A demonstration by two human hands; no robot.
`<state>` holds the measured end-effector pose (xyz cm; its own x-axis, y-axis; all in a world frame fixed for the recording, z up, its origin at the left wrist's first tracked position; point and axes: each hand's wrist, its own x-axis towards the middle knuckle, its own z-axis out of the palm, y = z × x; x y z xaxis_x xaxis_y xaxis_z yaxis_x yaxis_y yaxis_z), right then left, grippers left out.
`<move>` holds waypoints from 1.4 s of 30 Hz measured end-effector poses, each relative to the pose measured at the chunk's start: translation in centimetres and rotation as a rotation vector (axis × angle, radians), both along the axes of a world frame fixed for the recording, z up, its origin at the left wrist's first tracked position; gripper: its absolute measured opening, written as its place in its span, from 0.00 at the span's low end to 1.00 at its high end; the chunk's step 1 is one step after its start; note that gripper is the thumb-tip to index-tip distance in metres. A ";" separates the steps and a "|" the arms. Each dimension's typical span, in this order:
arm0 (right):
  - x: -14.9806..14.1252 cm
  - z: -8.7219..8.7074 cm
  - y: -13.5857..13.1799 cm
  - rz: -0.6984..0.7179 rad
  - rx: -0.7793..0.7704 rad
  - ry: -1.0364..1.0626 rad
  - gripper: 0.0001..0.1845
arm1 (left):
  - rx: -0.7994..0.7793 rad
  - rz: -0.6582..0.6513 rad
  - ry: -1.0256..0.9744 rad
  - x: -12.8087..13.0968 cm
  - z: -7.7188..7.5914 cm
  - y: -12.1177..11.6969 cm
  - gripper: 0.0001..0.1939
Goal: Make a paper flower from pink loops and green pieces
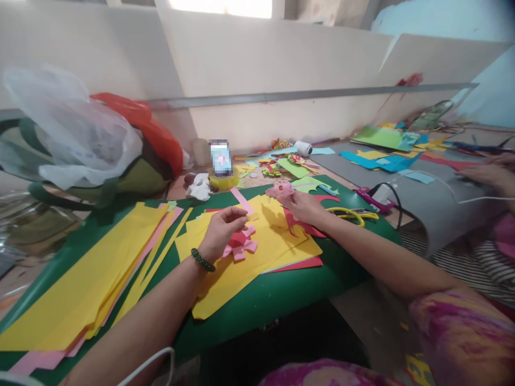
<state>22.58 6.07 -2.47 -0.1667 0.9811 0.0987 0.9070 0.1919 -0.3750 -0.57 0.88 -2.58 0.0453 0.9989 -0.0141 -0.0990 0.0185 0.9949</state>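
Observation:
My left hand [225, 229], with a dark beaded bracelet, is closed in a pinch above a pink paper flower [239, 252] with a red centre. Anything between those fingertips is too small to make out. The flower lies on yellow paper sheets [273, 246]. To the right, my right hand [303, 206] grips a small pink object [280, 189] with a red spot, raised over the sheets; its kind is unclear. Near that hand are cut red paper [295, 225] and yellow-handled scissors [354, 215]. A pink paper strip [241, 201] lies just beyond my left hand.
Long yellow strips [88, 268] cover the green table's [237, 305] left side. A phone [221, 158] stands at the back. Bags [80, 139] crowd the far left. At right, another person's hand [491, 171] rests over a grey table [418, 198] bearing coloured paper.

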 end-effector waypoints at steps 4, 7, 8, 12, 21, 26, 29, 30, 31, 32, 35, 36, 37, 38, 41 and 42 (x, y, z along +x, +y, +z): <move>-0.1 -0.3 1.4 -0.055 -0.084 -0.070 0.34 | -0.070 0.007 -0.090 -0.5 -0.1 0.1 0.22; 0.4 0.3 1.4 -0.014 -0.151 -0.097 0.32 | -0.108 0.023 -0.120 -0.6 0.1 0.0 0.21; 0.5 0.7 1.1 -0.008 -0.156 -0.127 0.31 | -0.124 0.029 -0.125 -0.6 0.2 0.0 0.21; -0.2 2.5 -2.1 -0.127 -0.065 -0.388 0.25 | -0.172 0.040 -0.169 -0.4 0.4 -0.1 0.20; -7.5 0.3 -5.5 0.550 0.628 -0.299 0.11 | -0.159 0.069 -0.288 -0.2 0.5 -0.3 0.18; -9.7 -1.0 -3.6 0.740 1.020 -0.309 0.15 | -0.127 0.070 -0.339 -0.5 0.8 -0.2 0.17; -9.5 -1.1 -3.0 0.726 1.127 -0.259 0.16 | -0.110 0.043 -0.384 -0.3 0.8 -0.4 0.16; -9.3 -1.2 -2.9 0.726 1.138 -0.241 0.17 | -0.107 0.038 -0.403 -0.3 0.8 -0.4 0.15; -9.0 -1.2 -2.9 0.729 1.135 -0.224 0.17 | -0.107 0.039 -0.421 -0.2 0.7 -0.4 0.15; -8.8 -1.2 -2.9 0.738 1.120 -0.201 0.17 | -0.111 0.044 -0.434 -0.2 0.7 -0.4 0.15; -8.4 -1.4 -2.9 0.759 1.001 -0.041 0.17 | -0.119 0.072 -0.432 -0.3 0.5 -0.3 0.14; -8.3 -1.5 -2.9 0.759 0.940 0.061 0.16 | -0.118 0.081 -0.424 -0.3 0.5 -0.2 0.15; -8.3 -1.6 -2.8 0.751 0.872 0.187 0.15 | -0.116 0.092 -0.417 -0.4 0.4 -0.2 0.16; -8.4 -1.6 -2.8 0.732 0.793 0.324 0.14 | -0.113 0.105 -0.414 -0.5 0.4 -0.2 0.16; -8.7 -1.6 -2.7 0.612 0.522 0.701 0.12 | -0.094 0.150 -0.399 -0.5 0.4 -0.2 0.13; -8.8 -1.5 -2.6 0.564 0.425 0.797 0.13 | -0.083 0.160 -0.384 -0.5 0.4 -0.2 0.13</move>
<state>13.74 3.47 -4.00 -0.3231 0.6413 0.6960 0.1683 0.7626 -0.6246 -1.08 0.70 -2.15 -0.0929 0.9898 -0.1076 -0.4702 0.0517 0.8810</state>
